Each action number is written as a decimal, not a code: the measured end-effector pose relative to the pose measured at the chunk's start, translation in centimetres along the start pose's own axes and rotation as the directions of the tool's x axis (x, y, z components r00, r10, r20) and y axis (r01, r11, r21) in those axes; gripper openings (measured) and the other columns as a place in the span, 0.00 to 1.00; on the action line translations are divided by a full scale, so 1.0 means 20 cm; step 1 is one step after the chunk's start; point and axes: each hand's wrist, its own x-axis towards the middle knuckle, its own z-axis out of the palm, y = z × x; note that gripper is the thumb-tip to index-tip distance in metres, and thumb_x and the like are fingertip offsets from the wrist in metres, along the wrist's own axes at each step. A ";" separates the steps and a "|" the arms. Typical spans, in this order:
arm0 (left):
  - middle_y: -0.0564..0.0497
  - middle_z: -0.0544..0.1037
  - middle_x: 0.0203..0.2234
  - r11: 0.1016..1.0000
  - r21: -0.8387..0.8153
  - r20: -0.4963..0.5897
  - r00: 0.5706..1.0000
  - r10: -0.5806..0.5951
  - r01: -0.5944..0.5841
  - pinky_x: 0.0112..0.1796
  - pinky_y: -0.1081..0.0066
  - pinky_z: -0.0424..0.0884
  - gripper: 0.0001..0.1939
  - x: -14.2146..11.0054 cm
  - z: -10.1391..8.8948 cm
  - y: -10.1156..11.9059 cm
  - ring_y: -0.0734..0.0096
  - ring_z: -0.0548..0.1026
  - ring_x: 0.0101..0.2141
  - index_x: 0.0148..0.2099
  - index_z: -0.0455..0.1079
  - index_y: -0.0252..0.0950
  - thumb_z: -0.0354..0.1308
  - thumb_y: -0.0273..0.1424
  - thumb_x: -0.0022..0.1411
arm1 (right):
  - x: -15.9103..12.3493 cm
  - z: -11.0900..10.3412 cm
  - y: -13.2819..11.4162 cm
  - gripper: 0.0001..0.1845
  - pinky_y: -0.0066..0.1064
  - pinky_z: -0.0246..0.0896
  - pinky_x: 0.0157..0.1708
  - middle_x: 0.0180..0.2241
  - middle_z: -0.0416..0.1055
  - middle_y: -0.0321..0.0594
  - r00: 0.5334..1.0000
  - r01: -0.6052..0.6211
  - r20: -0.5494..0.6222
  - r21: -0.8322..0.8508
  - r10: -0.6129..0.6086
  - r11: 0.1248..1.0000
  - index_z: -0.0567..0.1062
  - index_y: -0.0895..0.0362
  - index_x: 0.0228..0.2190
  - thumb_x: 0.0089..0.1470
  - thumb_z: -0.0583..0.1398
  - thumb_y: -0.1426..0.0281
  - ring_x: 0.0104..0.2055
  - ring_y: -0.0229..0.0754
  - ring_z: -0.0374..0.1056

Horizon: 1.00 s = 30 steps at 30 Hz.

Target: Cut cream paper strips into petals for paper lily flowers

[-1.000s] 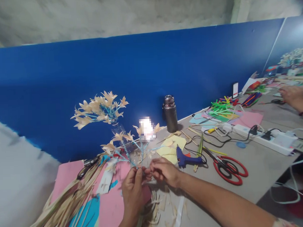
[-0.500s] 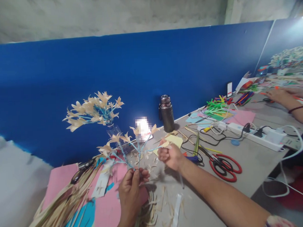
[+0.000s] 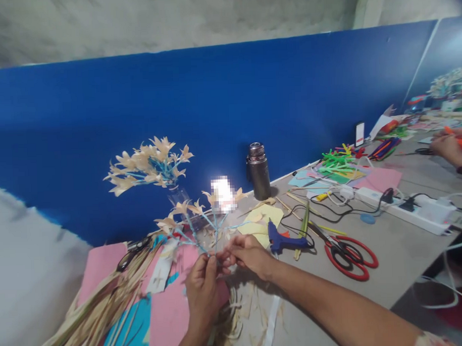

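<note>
While pale scraps (image 3: 236, 314) are scattered over the near part of the table (image 3: 395, 260), the lower ends of the blue flower stems (image 3: 217, 230) are pinched just beyond them, between the thumb and fingers of the left hand (image 3: 204, 280). From that pinch, taken as the centre of the clock, the stems are fanned outward, the leftmost toward ten o'clock and the rightmost toward two, so that the long axis of the whole bundle is pointed close to twelve. The right hand (image 3: 252, 258) is placed at about three o'clock, just beside the left fingertips, with its own fingers drawn narrowly together; whether anything is held in them, or whether the two hands are touching, cannot be told. By this placing, the right hand is judged the nearer one to the stems leaning to one and two o'clock, while those at ten and eleven are left on the other hand's side. Pale flowers (image 3: 196, 208) are borne on the far ends. Farther out, a glue gun (image 3: 282, 242) is seen between two and three o'clock, past the right hand, and at eleven a bunch of similar flowers (image 3: 151, 163) is held up by a clear bottle (image 3: 178, 197).
</note>
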 end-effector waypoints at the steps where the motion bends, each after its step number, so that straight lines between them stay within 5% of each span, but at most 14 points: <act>1: 0.45 0.83 0.29 1.000 -0.009 0.002 1.000 0.003 -0.003 0.28 0.68 0.76 0.19 0.00 0.01 0.00 0.65 0.79 0.25 0.34 0.73 0.33 0.63 0.47 0.54 | 0.00 0.00 0.01 0.22 0.23 0.43 0.17 0.16 0.67 0.31 1.000 0.001 0.001 -0.022 -0.001 1.000 0.72 0.59 0.26 0.44 0.69 0.53 0.15 0.29 0.56; 9: 0.47 0.80 0.27 0.998 -0.055 0.049 0.998 0.026 -0.023 0.30 0.69 0.74 0.16 -0.03 0.03 0.02 0.68 0.77 0.26 0.32 0.71 0.34 0.58 0.43 0.59 | -0.01 -0.05 0.05 0.16 0.25 0.45 0.18 0.13 0.60 0.30 0.996 0.074 -0.036 -0.220 -0.084 0.973 0.68 0.56 0.16 0.50 0.61 0.62 0.17 0.32 0.53; 14: 0.46 0.80 0.30 0.989 0.068 -0.114 0.984 0.136 -0.129 0.36 0.68 0.72 0.16 0.03 -0.05 0.02 0.66 0.77 0.33 0.34 0.74 0.34 0.56 0.42 0.61 | -0.02 -0.05 0.04 0.21 0.26 0.41 0.17 0.12 0.59 0.30 0.994 0.071 -0.058 -0.297 -0.092 0.952 0.65 0.55 0.17 0.54 0.57 0.55 0.15 0.31 0.49; 19: 0.51 0.75 0.25 0.948 0.214 -0.285 0.913 0.292 -0.236 0.33 0.70 0.68 0.14 0.13 -0.14 0.02 0.68 0.72 0.29 0.29 0.72 0.36 0.56 0.40 0.61 | -0.03 -0.04 0.05 0.26 0.25 0.44 0.17 0.14 0.62 0.32 0.996 0.082 0.004 -0.380 -0.087 0.921 0.68 0.57 0.19 0.54 0.57 0.49 0.15 0.31 0.53; 30: 0.51 0.74 0.24 0.929 0.238 -0.358 0.864 0.354 -0.283 0.32 0.70 0.68 0.16 0.22 -0.25 0.02 0.67 0.73 0.27 0.28 0.72 0.36 0.57 0.43 0.59 | -0.02 -0.04 0.09 0.31 0.26 0.42 0.16 0.14 0.65 0.34 0.999 0.040 0.046 -0.464 -0.021 0.885 0.70 0.57 0.20 0.49 0.58 0.41 0.14 0.31 0.53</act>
